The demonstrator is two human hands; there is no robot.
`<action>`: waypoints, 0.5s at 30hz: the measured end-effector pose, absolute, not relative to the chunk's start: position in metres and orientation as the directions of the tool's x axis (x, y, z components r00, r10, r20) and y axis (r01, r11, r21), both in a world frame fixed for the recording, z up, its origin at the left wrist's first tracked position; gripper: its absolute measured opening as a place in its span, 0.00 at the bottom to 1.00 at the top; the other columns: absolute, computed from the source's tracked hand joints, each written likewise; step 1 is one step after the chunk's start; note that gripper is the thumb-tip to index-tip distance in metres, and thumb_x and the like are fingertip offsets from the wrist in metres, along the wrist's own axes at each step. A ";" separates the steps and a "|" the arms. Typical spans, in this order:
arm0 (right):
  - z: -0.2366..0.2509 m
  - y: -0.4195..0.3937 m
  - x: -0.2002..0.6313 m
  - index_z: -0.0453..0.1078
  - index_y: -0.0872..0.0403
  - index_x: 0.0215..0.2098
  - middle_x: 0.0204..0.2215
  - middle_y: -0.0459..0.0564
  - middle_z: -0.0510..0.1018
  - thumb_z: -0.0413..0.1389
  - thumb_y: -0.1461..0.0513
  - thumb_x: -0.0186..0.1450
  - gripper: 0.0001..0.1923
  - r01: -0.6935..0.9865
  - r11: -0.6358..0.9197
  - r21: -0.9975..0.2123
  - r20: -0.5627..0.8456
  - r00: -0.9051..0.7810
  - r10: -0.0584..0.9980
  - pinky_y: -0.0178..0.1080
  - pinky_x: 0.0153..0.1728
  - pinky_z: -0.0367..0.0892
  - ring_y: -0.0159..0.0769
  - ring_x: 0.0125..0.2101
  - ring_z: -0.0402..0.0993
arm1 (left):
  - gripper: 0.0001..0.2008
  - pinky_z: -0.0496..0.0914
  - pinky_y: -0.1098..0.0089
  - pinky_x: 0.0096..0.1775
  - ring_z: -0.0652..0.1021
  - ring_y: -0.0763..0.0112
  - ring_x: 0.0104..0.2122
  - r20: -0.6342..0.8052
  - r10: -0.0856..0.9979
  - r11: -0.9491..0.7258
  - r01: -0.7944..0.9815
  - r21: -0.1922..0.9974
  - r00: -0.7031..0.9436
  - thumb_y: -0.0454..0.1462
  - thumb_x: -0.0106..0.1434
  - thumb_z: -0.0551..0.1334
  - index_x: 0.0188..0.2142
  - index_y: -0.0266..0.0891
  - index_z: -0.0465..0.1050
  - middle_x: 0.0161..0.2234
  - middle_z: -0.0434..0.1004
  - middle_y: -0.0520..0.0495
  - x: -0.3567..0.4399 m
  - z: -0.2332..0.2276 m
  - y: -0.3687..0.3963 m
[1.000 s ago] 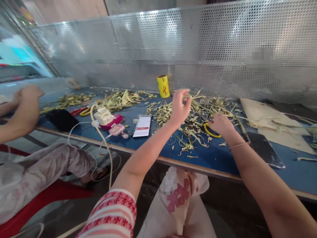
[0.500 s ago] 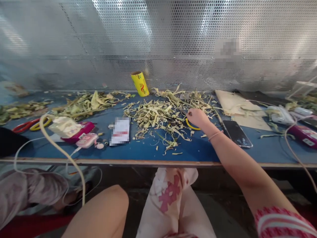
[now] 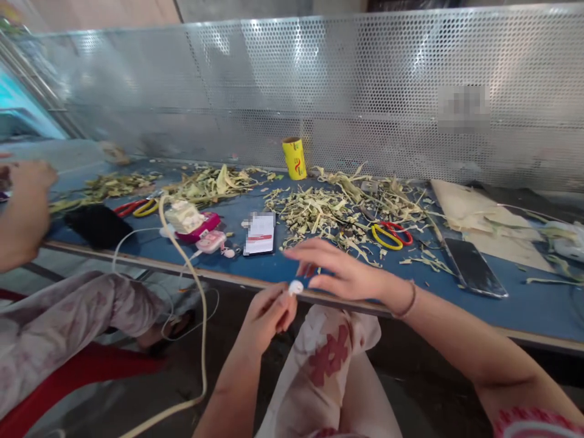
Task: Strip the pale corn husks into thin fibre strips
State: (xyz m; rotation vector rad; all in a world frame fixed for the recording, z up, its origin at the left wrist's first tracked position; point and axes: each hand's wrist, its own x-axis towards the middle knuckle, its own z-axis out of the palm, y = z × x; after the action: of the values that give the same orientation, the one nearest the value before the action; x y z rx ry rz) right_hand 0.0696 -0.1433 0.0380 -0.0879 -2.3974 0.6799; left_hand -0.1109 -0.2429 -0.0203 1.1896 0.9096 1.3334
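My left hand [image 3: 270,313] is closed at the table's front edge, with a small white round thing [image 3: 296,287] pinched at its fingertips; its kind is too small to make out. Just to the right and above it, my right hand [image 3: 342,272] hovers palm down, fingers stretched out and apart, holding nothing. Beyond the hands lies a heap of pale green plant trimmings [image 3: 314,210] on the blue tabletop [image 3: 255,277]. Scissors [image 3: 391,235] with one yellow and one red handle rest at the heap's right side, their blades partly hidden in the scraps.
A lit phone [image 3: 261,234] lies left of the heap, a dark phone [image 3: 474,266] to the right. A yellow tube [image 3: 294,158] stands behind. Purple-and-cream device [image 3: 191,224], cables and red-yellow scissors [image 3: 139,208] are leftward. Another person's hand [image 3: 27,182] is at far left.
My right hand has left the scissors on the table and come back toward me, opening. My left hand has come into view with the small white thing. The view has swung left.
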 end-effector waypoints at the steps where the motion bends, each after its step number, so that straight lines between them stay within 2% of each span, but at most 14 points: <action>1: 0.036 -0.151 0.057 0.66 0.53 0.56 0.48 0.56 0.71 0.50 0.58 0.69 0.18 -0.146 0.855 -0.497 0.572 -0.796 0.197 0.38 0.45 0.70 0.32 0.43 0.72 | 0.24 0.48 0.73 0.18 0.56 0.81 0.13 0.168 0.983 -0.144 -0.259 0.955 0.071 0.54 0.58 0.61 0.19 0.38 0.62 0.11 0.55 0.55 -0.114 -0.022 -0.239; 2: 0.032 -0.154 0.046 0.68 0.54 0.54 0.45 0.55 0.74 0.49 0.60 0.69 0.16 -0.164 0.846 -0.507 0.598 -0.774 0.208 0.38 0.47 0.69 0.33 0.45 0.71 | 0.24 0.47 0.73 0.18 0.54 0.81 0.12 0.167 0.985 -0.146 -0.285 0.947 0.051 0.53 0.58 0.61 0.19 0.38 0.61 0.10 0.53 0.56 -0.117 -0.023 -0.235; 4: 0.024 -0.153 0.028 0.71 0.53 0.49 0.39 0.53 0.76 0.49 0.61 0.69 0.13 -0.166 0.821 -0.547 0.639 -0.716 0.281 0.37 0.44 0.70 0.32 0.41 0.72 | 0.24 0.46 0.74 0.18 0.52 0.82 0.11 0.145 0.988 -0.123 -0.318 0.940 0.046 0.53 0.57 0.61 0.19 0.39 0.60 0.10 0.50 0.58 -0.123 -0.022 -0.227; 7: 0.017 -0.141 0.013 0.73 0.55 0.43 0.35 0.51 0.76 0.53 0.60 0.67 0.10 -0.116 0.765 -0.633 0.590 -0.712 0.381 0.35 0.38 0.70 0.31 0.36 0.72 | 0.23 0.47 0.75 0.18 0.51 0.83 0.11 0.118 0.993 -0.104 -0.332 0.938 0.023 0.53 0.56 0.63 0.19 0.39 0.59 0.10 0.50 0.59 -0.129 -0.018 -0.219; 11: 0.015 -0.131 0.003 0.73 0.56 0.42 0.33 0.49 0.75 0.56 0.60 0.65 0.10 -0.105 0.684 -0.722 0.531 -0.719 0.449 0.34 0.36 0.69 0.30 0.34 0.72 | 0.22 0.47 0.75 0.18 0.52 0.82 0.12 0.123 0.992 -0.129 -0.312 0.941 -0.038 0.52 0.56 0.62 0.20 0.38 0.60 0.10 0.51 0.59 -0.131 -0.016 -0.218; 13: 0.015 -0.130 0.001 0.73 0.57 0.41 0.34 0.50 0.76 0.56 0.59 0.64 0.10 -0.138 0.621 -0.771 0.508 -0.721 0.471 0.34 0.36 0.69 0.30 0.34 0.72 | 0.22 0.48 0.75 0.19 0.53 0.81 0.12 0.120 0.991 -0.130 -0.251 0.959 -0.055 0.53 0.58 0.60 0.21 0.38 0.61 0.10 0.51 0.58 -0.133 -0.016 -0.218; 15: 0.015 -0.129 -0.001 0.72 0.57 0.40 0.35 0.50 0.76 0.57 0.59 0.63 0.10 -0.167 0.556 -0.815 0.489 -0.713 0.502 0.34 0.36 0.69 0.29 0.34 0.72 | 0.23 0.51 0.74 0.19 0.57 0.79 0.13 0.126 0.988 -0.134 -0.090 0.987 -0.088 0.55 0.60 0.56 0.23 0.38 0.63 0.12 0.56 0.56 -0.141 -0.015 -0.215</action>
State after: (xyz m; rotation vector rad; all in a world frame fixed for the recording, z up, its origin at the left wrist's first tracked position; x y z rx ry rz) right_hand -0.0010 -0.1294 0.0145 -0.2688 -2.0671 1.1827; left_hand -0.1408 -0.2147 -0.0145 1.1914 1.1327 1.4103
